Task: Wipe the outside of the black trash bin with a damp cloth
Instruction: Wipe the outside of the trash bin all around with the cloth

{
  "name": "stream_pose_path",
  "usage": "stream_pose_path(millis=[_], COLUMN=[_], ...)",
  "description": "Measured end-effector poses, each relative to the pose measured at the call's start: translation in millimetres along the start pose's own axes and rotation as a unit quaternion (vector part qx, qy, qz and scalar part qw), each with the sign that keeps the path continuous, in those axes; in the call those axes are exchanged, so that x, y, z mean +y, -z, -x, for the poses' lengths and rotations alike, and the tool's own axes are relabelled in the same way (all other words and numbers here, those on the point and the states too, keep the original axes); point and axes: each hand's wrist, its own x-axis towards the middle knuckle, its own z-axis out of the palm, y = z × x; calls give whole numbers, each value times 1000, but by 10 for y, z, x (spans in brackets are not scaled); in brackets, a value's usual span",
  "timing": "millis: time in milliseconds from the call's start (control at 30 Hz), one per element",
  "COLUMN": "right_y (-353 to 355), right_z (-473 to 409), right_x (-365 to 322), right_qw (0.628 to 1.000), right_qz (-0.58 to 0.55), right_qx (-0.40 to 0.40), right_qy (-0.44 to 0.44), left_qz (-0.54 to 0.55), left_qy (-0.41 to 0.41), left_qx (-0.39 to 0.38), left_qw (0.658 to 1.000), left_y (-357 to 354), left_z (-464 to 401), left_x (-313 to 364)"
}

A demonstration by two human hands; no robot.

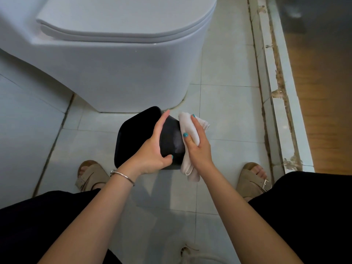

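Note:
A small black trash bin [133,134] is held tipped above the tiled floor, just in front of the toilet base, its open mouth turned to the left. My left hand [152,149] grips its body, fingers stretched over the top and thumb curled under the lower side. A white cloth [188,126] is folded in my right hand [198,143], which presses it against the bin's right end. The cloth's loose end hangs down below my wrist.
A white toilet [118,60] with its lid down stands close behind the bin. A raised, worn threshold [276,88] runs along the right, with wooden floor beyond. My sandalled feet [91,174] and knees flank the bin on the pale floor tiles [228,111].

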Motion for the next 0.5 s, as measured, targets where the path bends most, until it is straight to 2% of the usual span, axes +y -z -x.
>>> stream_pose_path(millis=[167, 233, 367, 500], right_y=[70, 22, -207, -308], right_z=[-72, -28, 111, 210], right_x=[58, 4, -309, -425], right_qw=[998, 998, 994, 992], right_qz=[-35, -52, -95, -92], right_qx=[-2, -4, -55, -69], right_qy=[-44, -27, 22, 54], left_qz=[-7, 3, 41, 46], left_qy=[1, 1, -2, 7], left_qx=[2, 6, 34, 25], left_qw=[1000, 1000, 999, 999], left_y=[-28, -34, -18, 7], left_z=[1, -10, -24, 18], left_x=[20, -13, -75, -96])
